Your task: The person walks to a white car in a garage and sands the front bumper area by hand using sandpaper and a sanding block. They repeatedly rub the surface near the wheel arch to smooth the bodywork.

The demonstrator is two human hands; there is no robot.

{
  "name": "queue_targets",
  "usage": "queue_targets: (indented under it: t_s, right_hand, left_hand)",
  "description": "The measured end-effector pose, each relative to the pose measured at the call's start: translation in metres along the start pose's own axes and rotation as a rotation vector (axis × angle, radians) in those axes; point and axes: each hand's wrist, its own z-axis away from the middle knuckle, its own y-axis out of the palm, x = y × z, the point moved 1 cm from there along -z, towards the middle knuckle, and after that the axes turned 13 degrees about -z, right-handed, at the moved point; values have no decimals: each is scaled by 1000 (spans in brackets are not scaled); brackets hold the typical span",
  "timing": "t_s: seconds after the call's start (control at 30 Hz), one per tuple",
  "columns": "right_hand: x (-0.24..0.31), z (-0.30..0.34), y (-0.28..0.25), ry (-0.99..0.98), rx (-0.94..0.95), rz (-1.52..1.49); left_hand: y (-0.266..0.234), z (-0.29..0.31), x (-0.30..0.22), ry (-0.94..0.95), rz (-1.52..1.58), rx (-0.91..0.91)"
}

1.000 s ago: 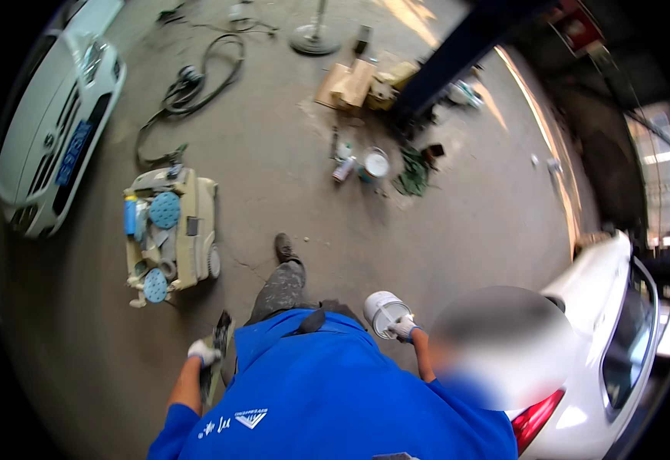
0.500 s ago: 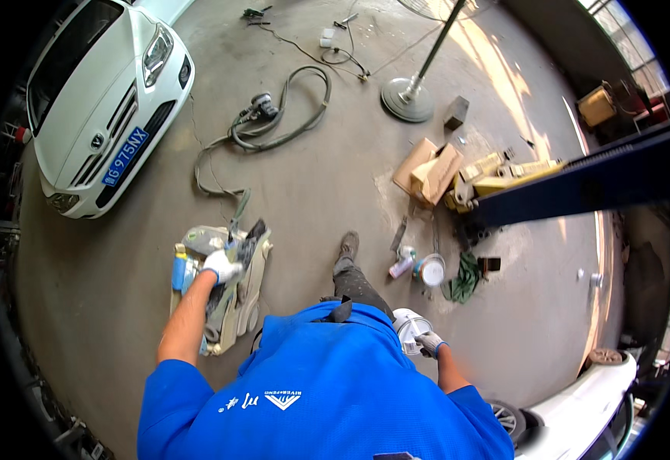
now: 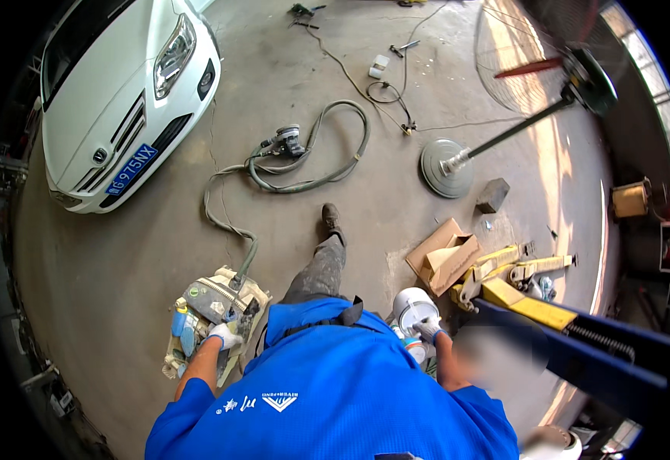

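My left hand (image 3: 226, 336), in a white glove, is at the edge of a pale, dusty wheeled dust extractor (image 3: 210, 293). Its fingers look curled, but whatever they hold is hidden. On top of that machine lie a blue-and-yellow bottle (image 3: 180, 318) and dark items beside my hand. My right hand (image 3: 428, 330), gloved in white and grey, grips a white bucket (image 3: 414, 305) at its near side. Just below the bucket a can with an orange-and-blue label (image 3: 416, 351) shows in part.
A grey hose (image 3: 221, 218) runs from the extractor to a sander (image 3: 287, 141) on the floor. A white car (image 3: 112, 100) stands at far left. To the right are a cardboard box (image 3: 448, 257), yellow lift arms (image 3: 526, 301), a dark block (image 3: 493, 196) and a standing fan (image 3: 448, 169).
My view has shifted forward, and floor things sit lower in the picture. The white bucket has moved forward in my right hand. My left hand has shifted back across the extractor.
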Motion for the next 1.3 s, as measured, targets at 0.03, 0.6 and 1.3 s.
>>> queue_targets:
  t_s: [0.03,0.6,1.3]
  right_hand:
    - [34,-10,-3,-7,1,59]
    - [600,-117,-135,-118,39,294]
    - [1345,-258,-82,-456,90,918]
  left_hand:
    - [-23,-5,-8,-23,37,82]
    - [-602,-125,-133,-8,172,-353]
    - [-898,-381,-139,-79,456,-104]
